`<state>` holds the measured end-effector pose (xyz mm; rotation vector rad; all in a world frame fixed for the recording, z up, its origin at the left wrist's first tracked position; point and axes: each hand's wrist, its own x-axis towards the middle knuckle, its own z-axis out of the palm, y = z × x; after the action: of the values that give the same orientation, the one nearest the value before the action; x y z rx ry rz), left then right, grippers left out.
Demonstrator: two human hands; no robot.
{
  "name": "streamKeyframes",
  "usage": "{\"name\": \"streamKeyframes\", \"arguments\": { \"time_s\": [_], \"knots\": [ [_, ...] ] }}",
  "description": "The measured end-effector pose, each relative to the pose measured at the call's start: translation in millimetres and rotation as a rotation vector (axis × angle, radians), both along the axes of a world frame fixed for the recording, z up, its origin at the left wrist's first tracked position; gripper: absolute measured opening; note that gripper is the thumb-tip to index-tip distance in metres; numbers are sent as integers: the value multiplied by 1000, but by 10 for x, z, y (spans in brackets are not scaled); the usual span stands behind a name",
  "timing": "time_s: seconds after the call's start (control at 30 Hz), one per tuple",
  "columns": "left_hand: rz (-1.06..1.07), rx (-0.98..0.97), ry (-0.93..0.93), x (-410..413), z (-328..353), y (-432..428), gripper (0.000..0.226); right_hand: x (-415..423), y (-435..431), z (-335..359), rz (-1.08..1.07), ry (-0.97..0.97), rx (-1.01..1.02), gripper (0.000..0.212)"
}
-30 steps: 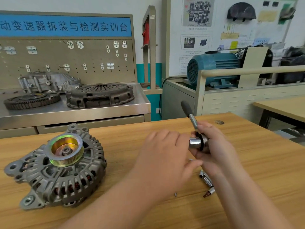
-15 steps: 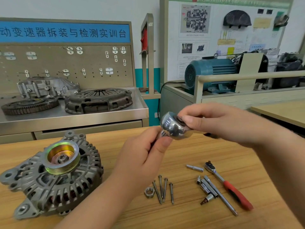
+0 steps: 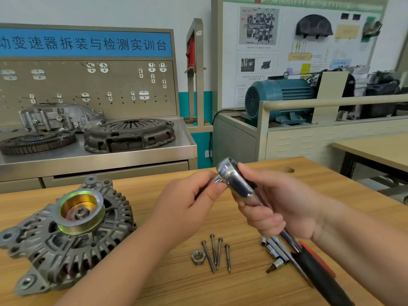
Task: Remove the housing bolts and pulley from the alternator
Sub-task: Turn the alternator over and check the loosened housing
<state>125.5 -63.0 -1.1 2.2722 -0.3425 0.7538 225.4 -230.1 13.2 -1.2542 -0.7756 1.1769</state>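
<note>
Table (image 3: 242, 288) bears bolts (image 3: 215, 255), nut (image 3: 198, 257), alternator (image 3: 66, 250) at nine o'clock; motor (image 3: 280, 96) at one. Right hand (image 3: 280, 206) grips ratchet (image 3: 236, 182); left hand (image 3: 189, 206) pinches its head.

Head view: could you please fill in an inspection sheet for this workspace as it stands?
Surface: wooden table, grain visible between the items.
Job's things: alternator lies at the left with the pulley mounted on it; four bolts and a nut lie loose side by side.
Clutter: sockets and bits beside a red-handled tool, which is partly hidden.
Hands: right hand grips the ratchet below its head; left hand pinches at the head's drive with its fingers.
Cables: one black cable hangs beside the grey cabinet.
Surroundings: steel bench with clutch cover and flywheel; blue motor; wall posters.
</note>
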Motion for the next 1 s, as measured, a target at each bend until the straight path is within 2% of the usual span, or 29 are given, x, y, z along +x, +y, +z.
{"name": "streamKeyframes", "arguments": {
  "time_s": [0.1, 0.17, 0.27, 0.33, 0.4, 0.47, 0.53, 0.63, 0.8, 0.87, 1.0],
  "knots": [
    [-4, 76, -19, 23, -33, 38, 27, -118, -13, -80, -107, 75, 45, 46],
    [39, 215, -75, 44, -50, 48, 31, -168, -36, -118, -138, 104, 70, 47],
    [74, 366, -132, 82, -59, 36, 29, -188, -102, -177, -75, 188, 134, 43],
    [72, 280, -23, 71, -61, 96, 44, -83, -265, -154, 40, 297, 265, 39],
    [136, 42, 82, 34, -69, 225, 51, 162, -548, -58, 128, 400, 381, 43],
    [193, -179, 108, 9, -99, 317, 49, 380, -838, 51, 19, 404, 349, 45],
    [199, -343, 181, 52, -158, 307, 45, 489, -968, 76, -201, 263, 150, 38],
    [180, -585, 373, 171, -303, 181, 39, 547, -885, -110, -584, -73, -178, 27],
    [104, -882, 582, 245, -498, 8, 23, 788, -785, -479, -752, -511, -540, 5],
    [99, -885, 610, 237, -542, -34, 18, 910, -773, -614, -791, -618, -637, 11],
    [127, -680, 649, 239, -605, -67, 19, 1080, -689, -857, -772, -928, -897, 25]
  ]
}}
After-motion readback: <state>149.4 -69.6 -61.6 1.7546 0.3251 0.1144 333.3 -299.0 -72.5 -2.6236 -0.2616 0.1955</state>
